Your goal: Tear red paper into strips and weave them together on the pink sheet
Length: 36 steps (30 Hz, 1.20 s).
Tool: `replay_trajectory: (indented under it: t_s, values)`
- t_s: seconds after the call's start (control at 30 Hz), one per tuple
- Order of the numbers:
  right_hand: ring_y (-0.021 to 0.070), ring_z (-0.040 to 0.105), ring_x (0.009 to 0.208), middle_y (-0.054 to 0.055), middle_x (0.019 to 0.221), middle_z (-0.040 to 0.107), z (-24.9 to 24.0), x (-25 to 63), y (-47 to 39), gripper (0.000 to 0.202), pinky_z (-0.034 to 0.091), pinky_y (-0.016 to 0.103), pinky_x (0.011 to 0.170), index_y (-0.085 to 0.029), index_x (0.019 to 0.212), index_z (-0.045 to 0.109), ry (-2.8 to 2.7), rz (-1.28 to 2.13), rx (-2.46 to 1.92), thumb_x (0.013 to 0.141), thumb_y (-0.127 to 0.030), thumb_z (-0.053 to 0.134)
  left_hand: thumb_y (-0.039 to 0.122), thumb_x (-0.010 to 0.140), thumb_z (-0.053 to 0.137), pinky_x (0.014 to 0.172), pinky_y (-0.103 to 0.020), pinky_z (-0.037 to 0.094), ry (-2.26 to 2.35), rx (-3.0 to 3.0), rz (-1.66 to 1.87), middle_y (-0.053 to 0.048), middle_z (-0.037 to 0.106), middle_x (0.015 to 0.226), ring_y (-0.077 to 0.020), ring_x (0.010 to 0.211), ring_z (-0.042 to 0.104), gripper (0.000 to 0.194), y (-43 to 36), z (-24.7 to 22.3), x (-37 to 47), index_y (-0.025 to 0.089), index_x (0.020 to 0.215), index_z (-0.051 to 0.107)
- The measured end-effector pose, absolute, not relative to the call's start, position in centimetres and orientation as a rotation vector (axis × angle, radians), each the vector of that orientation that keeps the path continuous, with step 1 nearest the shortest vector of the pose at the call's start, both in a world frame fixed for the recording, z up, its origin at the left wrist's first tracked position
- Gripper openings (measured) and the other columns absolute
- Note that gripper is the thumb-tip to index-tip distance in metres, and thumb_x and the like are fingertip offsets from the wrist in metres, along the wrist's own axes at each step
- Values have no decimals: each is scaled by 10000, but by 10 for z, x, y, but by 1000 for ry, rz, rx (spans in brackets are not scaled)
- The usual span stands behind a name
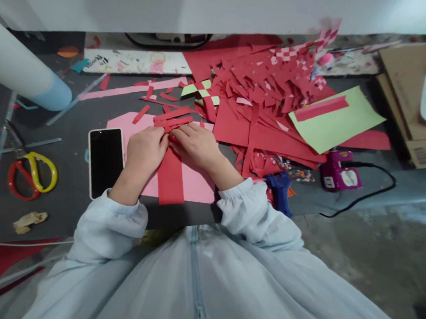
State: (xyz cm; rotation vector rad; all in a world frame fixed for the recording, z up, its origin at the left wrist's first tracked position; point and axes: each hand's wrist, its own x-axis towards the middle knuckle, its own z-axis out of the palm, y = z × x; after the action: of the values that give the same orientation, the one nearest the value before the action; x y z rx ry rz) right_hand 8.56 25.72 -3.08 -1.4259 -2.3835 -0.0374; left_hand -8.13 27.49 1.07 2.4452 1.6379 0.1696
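Observation:
A wide red paper strip [170, 179] lies lengthwise over a pink paper sheet [199, 183] in front of me. My left hand [145, 148] is closed at the strip's far end, its thumb and fingers pinched together. Close beside it, my right hand [196, 143] is also closed on the far end of the strip, fingers curled down. The fingertips and the edge between them are partly hidden. Just beyond my hands, several narrow red paper pieces [172, 115] lie on the pink sheet.
A phone [107, 161] lies left of the pink sheet, with scissors [33, 173] farther left. A heap of red cut paper [263, 94] spreads to the right, beside a green sheet [335, 118]. A blue glue gun [280, 191] and a purple corded box [340, 171] are near the front edge.

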Motion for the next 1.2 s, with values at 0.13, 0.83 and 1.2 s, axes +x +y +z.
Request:
replay_trajectory:
  t_s: [0.13,0.83,1.2]
  values:
    - [226,551,864,114,980,700,-34,86,257,305,341,345,671,-152,1019,652,-2356,-51,-1428,1021,-280,376,304,981,424,750,-351,458,1638,2439,157,-119,749,992,-273,926,696,310,274,11,-81,169,944,700]
    - [182,548,756,32,779,728,-22,118,255,140,457,344,701,-218,868,705,-2201,62,-916,896,-162,580,272,985,408,723,-345,446,1642,2423,171,-114,755,988,-278,917,704,326,270,14,-79,161,950,713]
    - [170,542,830,11,850,727,-21,112,255,199,454,339,710,-275,841,716,-2114,-82,-857,925,-138,599,293,979,405,734,-348,442,1623,2392,192,-106,758,975,-265,904,695,337,271,14,-81,177,963,721]
